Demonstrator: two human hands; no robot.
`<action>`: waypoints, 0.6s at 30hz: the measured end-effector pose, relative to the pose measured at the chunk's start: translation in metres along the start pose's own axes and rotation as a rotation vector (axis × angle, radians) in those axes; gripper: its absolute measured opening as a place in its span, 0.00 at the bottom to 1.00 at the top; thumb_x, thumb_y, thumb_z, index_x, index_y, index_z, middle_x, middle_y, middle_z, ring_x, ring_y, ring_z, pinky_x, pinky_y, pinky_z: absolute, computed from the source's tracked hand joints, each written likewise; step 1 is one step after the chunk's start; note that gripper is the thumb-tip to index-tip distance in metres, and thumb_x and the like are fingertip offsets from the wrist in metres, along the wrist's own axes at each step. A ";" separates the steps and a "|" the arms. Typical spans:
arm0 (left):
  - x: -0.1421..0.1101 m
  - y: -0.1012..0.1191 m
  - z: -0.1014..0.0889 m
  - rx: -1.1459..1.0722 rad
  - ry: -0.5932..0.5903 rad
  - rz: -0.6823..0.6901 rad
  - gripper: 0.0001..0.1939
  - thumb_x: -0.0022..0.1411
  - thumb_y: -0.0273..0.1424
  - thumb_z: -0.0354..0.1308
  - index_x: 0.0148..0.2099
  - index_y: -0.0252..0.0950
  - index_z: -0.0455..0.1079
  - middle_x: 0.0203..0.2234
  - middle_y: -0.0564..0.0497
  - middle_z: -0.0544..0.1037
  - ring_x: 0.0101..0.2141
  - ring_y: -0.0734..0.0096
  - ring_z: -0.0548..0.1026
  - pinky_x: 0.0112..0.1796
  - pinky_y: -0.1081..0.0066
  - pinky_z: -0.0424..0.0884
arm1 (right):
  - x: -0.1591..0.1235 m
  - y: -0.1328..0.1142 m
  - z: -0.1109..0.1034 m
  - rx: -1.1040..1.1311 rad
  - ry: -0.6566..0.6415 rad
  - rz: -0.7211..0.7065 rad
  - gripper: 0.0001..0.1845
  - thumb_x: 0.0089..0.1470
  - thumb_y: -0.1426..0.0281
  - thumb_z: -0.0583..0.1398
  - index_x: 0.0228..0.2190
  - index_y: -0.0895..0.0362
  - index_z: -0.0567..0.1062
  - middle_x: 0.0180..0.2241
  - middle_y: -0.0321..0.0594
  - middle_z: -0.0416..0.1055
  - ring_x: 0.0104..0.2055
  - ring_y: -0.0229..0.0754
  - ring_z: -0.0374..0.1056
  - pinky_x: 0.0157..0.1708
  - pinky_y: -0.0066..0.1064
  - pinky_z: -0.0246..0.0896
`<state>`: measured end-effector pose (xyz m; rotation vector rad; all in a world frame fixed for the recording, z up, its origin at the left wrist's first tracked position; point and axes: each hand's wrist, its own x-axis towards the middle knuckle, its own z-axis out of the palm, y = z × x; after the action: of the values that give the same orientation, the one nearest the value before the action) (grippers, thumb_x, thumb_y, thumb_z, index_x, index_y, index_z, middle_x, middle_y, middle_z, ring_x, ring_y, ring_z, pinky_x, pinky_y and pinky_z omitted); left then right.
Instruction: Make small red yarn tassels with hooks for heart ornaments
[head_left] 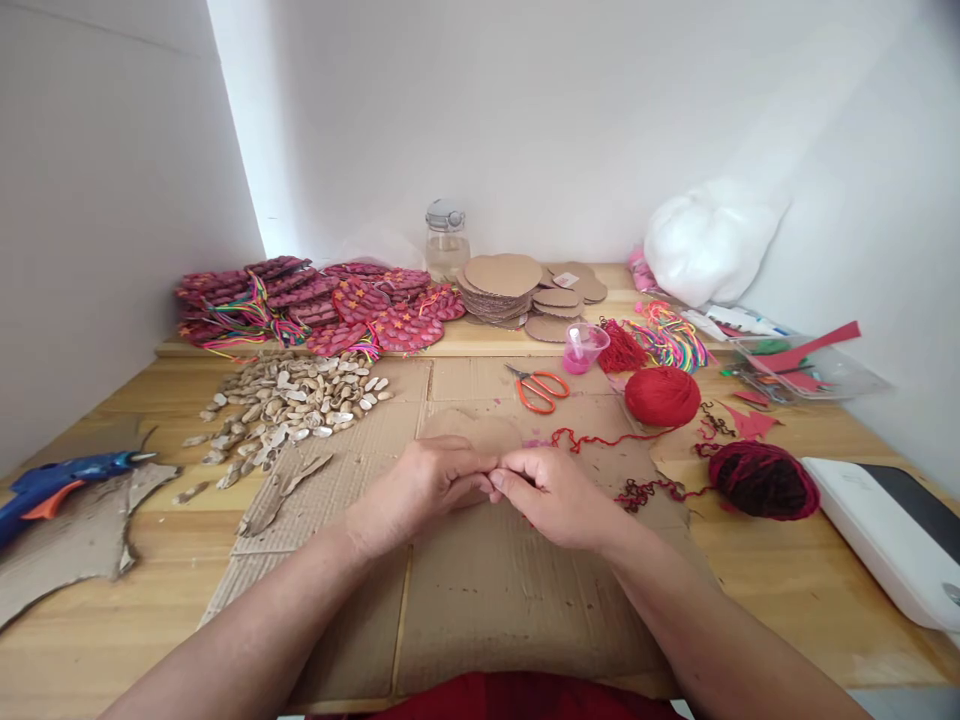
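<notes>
1. Pinching narrowly, your left hand (431,480) and right hand (551,490) meet at the tips; can't tell what's held.
2. Cardboard cutout (469,425) shows just beyond your fingers (472,463), partly hidden; contact unclear.

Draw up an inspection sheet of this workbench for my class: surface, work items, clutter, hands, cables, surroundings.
Surface: wooden table; cardboard mat over its middle, with small stains.
Work items: cardboard cutout in the middle, partly hidden; red yarn ball and maroon yarn ball at right.
Clutter: peanut shells heaped at left; orange-handled scissors on the mat; glue gun on cardboard scrap, far left.
Hands: left hand and right hand meet at the fingertips; anything pinched cannot be made out.
Cables: nothing seen.
Surroundings: white walls; lidded jar at the back.
</notes>
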<state>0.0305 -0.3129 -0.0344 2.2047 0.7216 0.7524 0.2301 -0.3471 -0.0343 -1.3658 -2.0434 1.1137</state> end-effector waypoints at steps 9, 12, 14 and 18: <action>-0.004 -0.005 0.004 -0.052 0.043 0.032 0.07 0.62 0.28 0.58 0.38 0.41 0.78 0.29 0.48 0.76 0.33 0.67 0.72 0.38 0.72 0.64 | 0.004 0.003 -0.005 0.015 -0.010 0.065 0.17 0.62 0.65 0.53 0.27 0.58 0.76 0.18 0.31 0.59 0.21 0.33 0.53 0.24 0.27 0.46; -0.004 -0.002 0.004 0.127 -0.002 0.055 0.11 0.64 0.26 0.53 0.41 0.40 0.77 0.32 0.46 0.77 0.35 0.66 0.72 0.39 0.71 0.63 | 0.004 0.006 -0.005 0.103 -0.049 0.094 0.18 0.63 0.62 0.52 0.28 0.58 0.74 0.17 0.30 0.58 0.20 0.32 0.52 0.22 0.27 0.46; -0.004 0.001 0.005 0.160 0.008 0.038 0.12 0.65 0.26 0.52 0.42 0.39 0.77 0.32 0.46 0.78 0.35 0.66 0.73 0.40 0.70 0.63 | 0.004 0.007 -0.006 0.177 -0.069 0.114 0.19 0.63 0.60 0.52 0.28 0.58 0.73 0.18 0.30 0.57 0.19 0.32 0.51 0.21 0.27 0.46; -0.002 0.003 0.008 0.046 0.086 -0.021 0.13 0.65 0.25 0.52 0.44 0.40 0.78 0.35 0.46 0.80 0.36 0.66 0.75 0.41 0.70 0.64 | 0.003 0.005 -0.010 0.299 -0.088 0.122 0.20 0.62 0.56 0.53 0.29 0.59 0.72 0.19 0.30 0.58 0.20 0.32 0.50 0.21 0.27 0.47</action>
<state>0.0352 -0.3195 -0.0372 2.2136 0.8113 0.8313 0.2386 -0.3395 -0.0332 -1.3223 -1.7794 1.4888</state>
